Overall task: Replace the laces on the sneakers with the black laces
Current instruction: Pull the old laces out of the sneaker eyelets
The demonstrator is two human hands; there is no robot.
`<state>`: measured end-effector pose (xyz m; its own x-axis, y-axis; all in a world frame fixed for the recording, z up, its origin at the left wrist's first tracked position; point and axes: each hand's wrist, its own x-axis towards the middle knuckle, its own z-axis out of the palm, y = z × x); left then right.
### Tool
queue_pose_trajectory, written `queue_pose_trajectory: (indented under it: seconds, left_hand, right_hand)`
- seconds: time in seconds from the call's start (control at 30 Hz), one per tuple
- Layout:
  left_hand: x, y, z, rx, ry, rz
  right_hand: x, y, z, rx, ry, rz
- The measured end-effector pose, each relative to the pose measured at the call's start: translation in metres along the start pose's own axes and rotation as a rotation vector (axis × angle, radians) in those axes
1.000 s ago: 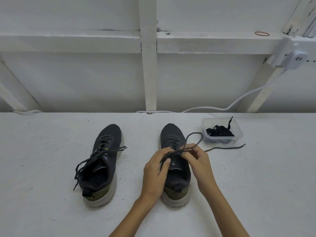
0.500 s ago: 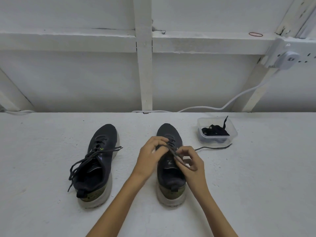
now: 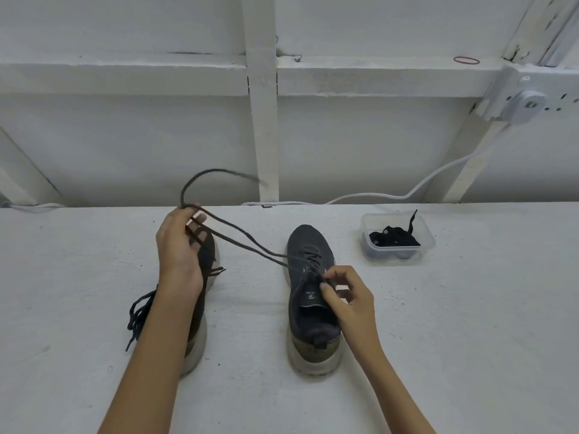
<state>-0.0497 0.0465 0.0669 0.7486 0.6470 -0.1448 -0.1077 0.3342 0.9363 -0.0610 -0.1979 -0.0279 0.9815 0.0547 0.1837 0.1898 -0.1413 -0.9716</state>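
Two dark grey sneakers stand on the white surface, toes pointing away. My left hand (image 3: 180, 245) is raised over the left sneaker (image 3: 200, 327) and grips the grey lace (image 3: 244, 239) pulled out from the right sneaker (image 3: 308, 296); two strands stretch from the eyelets to my fingers, and the loose end loops in the air above, blurred. My right hand (image 3: 347, 296) pinches the lacing at the right sneaker's tongue. The left sneaker is partly hidden by my forearm, and its loosened lace (image 3: 141, 311) hangs off its left side. Black laces (image 3: 394, 238) lie in a clear plastic tub (image 3: 429, 242) at the right.
A white wall with beams rises right behind the surface. A white cable (image 3: 376, 195) runs along the back edge up to a socket and plug (image 3: 526, 103) at upper right. A red rubber band (image 3: 466, 60) lies on the ledge.
My left hand has swung up and left from the right sneaker, drawing the grey lace out into long strands. The end that lay near the tub is now whipping in the air.
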Motion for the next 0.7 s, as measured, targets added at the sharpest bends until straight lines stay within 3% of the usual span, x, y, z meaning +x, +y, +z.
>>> queue_pose_trajectory:
  seconds: [0.23, 0.33, 0.53, 0.7]
  left_hand:
    - [-0.005, -0.021, 0.003, 0.270, -0.114, -0.031]
    - [-0.029, -0.042, 0.005, 0.291, -0.073, 0.133]
    - [-0.096, -0.092, 0.016, 0.505, -0.368, 0.454]
    - [-0.091, -0.106, 0.014, 0.618, -0.474, 0.355]
  right_hand:
    - [-0.001, -0.005, -0.001, -0.014, -0.003, -0.007]
    - [0.002, -0.011, 0.000, 0.025, -0.002, 0.054]
    - [0.019, -0.034, -0.014, 0.444, -0.055, 0.351]
    - [0.034, -0.043, -0.053, 0.709, 0.158, 0.359]
